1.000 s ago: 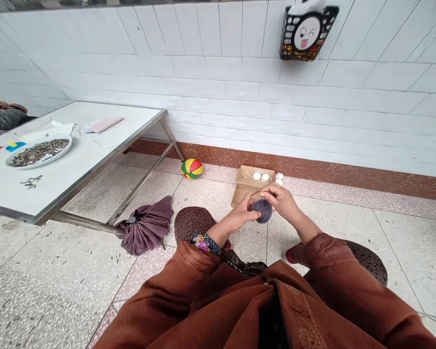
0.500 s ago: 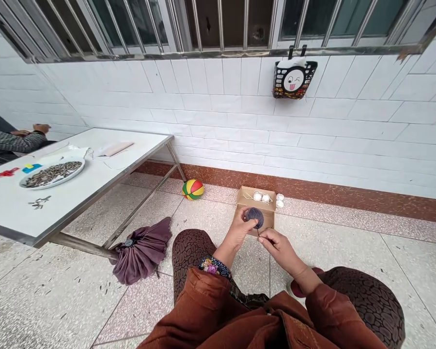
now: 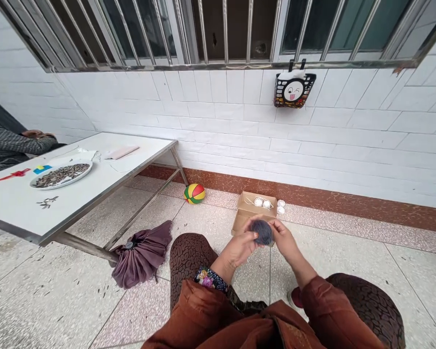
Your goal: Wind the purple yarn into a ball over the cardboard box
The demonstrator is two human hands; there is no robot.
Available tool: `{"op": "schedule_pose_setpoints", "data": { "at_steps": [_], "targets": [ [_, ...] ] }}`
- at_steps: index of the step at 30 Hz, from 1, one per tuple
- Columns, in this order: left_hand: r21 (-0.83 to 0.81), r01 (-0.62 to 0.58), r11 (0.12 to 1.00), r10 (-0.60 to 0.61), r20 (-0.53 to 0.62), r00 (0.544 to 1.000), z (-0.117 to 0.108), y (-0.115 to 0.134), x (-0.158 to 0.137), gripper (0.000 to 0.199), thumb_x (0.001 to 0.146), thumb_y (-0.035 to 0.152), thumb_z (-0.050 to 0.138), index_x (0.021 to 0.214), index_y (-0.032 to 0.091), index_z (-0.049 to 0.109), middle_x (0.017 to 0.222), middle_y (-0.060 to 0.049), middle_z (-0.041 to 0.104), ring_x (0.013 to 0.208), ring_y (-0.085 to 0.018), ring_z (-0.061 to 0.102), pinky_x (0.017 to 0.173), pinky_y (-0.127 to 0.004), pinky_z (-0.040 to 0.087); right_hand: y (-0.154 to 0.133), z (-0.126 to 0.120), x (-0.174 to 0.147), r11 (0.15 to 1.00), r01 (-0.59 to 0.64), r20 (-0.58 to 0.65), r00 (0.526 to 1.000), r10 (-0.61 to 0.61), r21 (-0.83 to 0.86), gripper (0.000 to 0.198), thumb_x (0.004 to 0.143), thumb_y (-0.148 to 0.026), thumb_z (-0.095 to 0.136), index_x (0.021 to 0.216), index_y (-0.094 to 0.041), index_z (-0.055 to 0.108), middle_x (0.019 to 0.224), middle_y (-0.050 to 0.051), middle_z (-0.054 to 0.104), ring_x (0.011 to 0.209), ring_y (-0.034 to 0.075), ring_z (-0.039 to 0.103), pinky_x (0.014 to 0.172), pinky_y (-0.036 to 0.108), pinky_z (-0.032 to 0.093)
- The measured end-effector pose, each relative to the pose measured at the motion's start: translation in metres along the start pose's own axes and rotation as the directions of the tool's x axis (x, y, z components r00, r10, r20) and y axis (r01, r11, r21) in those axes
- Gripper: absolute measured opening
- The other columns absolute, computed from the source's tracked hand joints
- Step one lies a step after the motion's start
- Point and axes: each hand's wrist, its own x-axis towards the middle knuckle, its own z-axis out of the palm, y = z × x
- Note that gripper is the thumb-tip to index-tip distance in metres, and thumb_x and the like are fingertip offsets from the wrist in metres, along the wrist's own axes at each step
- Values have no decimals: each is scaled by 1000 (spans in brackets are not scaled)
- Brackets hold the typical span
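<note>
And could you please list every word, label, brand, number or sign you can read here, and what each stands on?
No readable text anywhere in view.
Grey yarn ball and cardboard box: no lettering visible.
Black hanging basket: a winking face with its tongue out, no words.
Blue-and-yellow item on the table: too small to tell whether it bears print.

Speckled tile floor (image 3: 334,252) with an open cardboard box (image 3: 247,217), white balls (image 3: 281,207) beside it, and a multicoloured ball (image 3: 194,194).
</note>
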Motion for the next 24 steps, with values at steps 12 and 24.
{"op": "schedule_pose_setpoints", "data": {
  "at_steps": [12, 24],
  "targets": [
    [344, 7, 939, 65, -196, 978, -13, -9, 0, 70, 65, 23, 80, 131, 22, 57, 114, -6, 63, 100, -20, 58, 86, -32, 46, -61, -17, -10, 961, 263, 258, 938, -233, -90, 25, 100, -42, 58, 90, -24, 72, 87, 5, 70, 82, 21, 65, 78, 35, 53],
    [0, -18, 1000, 18, -132, 991, -10, -9, -5, 58, 71, 34, 82, 124, 20, 64, 117, -9, 64, 94, -18, 61, 79, -30, 48, 9, 7, -37, 984, -5, 152, 988, 33, -177, 33, 94, -50, 54, 81, -22, 64, 72, 2, 66, 70, 20, 62, 67, 32, 50]
  ]
}}
